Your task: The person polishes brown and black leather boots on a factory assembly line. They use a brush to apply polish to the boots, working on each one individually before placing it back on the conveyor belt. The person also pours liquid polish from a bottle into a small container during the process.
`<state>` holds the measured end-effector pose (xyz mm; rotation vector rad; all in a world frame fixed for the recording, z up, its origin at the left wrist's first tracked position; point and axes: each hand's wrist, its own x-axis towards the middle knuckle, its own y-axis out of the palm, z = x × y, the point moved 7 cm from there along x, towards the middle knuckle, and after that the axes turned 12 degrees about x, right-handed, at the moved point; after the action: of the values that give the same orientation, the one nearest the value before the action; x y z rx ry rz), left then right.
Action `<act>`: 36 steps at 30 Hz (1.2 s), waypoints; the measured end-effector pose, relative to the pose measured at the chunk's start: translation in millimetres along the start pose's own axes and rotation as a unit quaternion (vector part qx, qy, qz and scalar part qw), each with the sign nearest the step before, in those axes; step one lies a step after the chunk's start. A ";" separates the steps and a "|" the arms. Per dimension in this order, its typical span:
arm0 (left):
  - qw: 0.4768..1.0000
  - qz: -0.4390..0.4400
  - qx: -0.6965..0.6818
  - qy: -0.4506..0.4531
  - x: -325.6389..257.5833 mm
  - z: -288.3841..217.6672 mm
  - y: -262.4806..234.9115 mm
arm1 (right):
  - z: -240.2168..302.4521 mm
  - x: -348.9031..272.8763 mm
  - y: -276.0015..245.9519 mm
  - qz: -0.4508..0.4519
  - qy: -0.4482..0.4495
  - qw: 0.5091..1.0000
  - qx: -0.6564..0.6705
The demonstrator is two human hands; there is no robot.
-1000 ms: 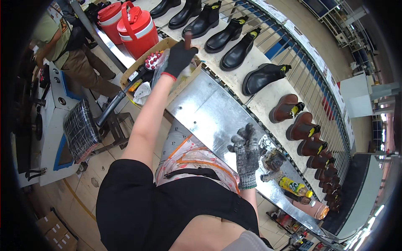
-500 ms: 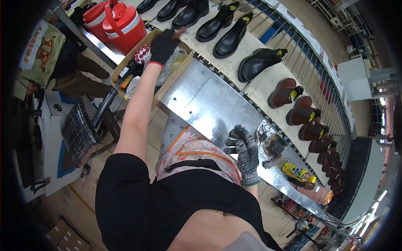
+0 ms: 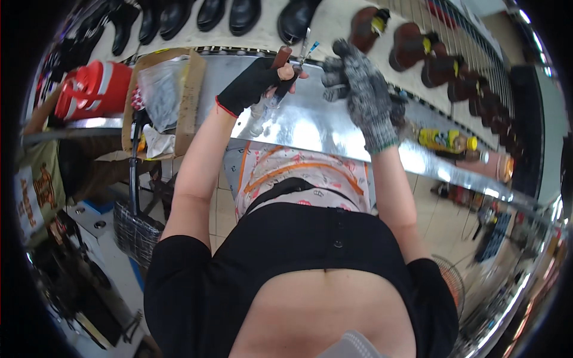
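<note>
My left hand [image 3: 256, 86], in a black fingerless glove with red trim, is closed around a small bundle of slim hand tools. A reddish-brown stick [image 3: 282, 56] rises from the grip. Beside it a narrow metal-shafted tool [image 3: 305, 45] and a thin tool with a blue tip [image 3: 313, 48] point away from me; their exact kinds are unclear. My right hand [image 3: 365, 95], in a grey knitted glove, hovers just right of the tools, fingers apart and slightly bent, nothing visible in them. Beyond both hands stand a black boot [image 3: 297, 21] and a brown boot [image 3: 367, 30].
Several boots line the pale conveyor [image 3: 334, 36] behind the metal ledge [image 3: 304, 122]. At left are a cardboard box [image 3: 192, 89] holding plastic bags and a red jug [image 3: 98, 89]. Right of my hand lie a dark lump [image 3: 397, 110] and a yellow-labelled bottle [image 3: 439, 139]. A person [image 3: 39, 191] is at far left.
The view has turned left. My left hand has moved from above the box to over the ledge, now with tools in it. My right hand has lifted forward beside it.
</note>
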<state>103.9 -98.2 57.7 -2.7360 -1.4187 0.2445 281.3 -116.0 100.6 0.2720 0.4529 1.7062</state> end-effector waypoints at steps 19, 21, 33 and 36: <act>0.981 0.058 0.135 -0.128 37.4 57.4 76.3 | 38.2 -9.1 -100.7 -0.189 -0.115 0.969 -0.107; 0.971 0.000 0.201 -0.131 37.7 75.6 70.5 | 44.4 -13.4 -123.8 -0.227 -0.143 0.963 -0.029; 1.000 -0.023 0.011 0.017 30.0 7.3 100.6 | 11.0 -33.2 -94.4 -0.116 -0.214 0.876 -0.416; 0.999 0.032 0.003 0.027 22.2 -11.3 109.4 | 25.2 -35.4 -75.9 -0.126 -0.248 0.832 -0.479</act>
<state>206.7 -143.1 53.5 -2.7630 -1.3168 0.1753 365.9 -136.8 92.0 -0.0927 -0.7360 1.3383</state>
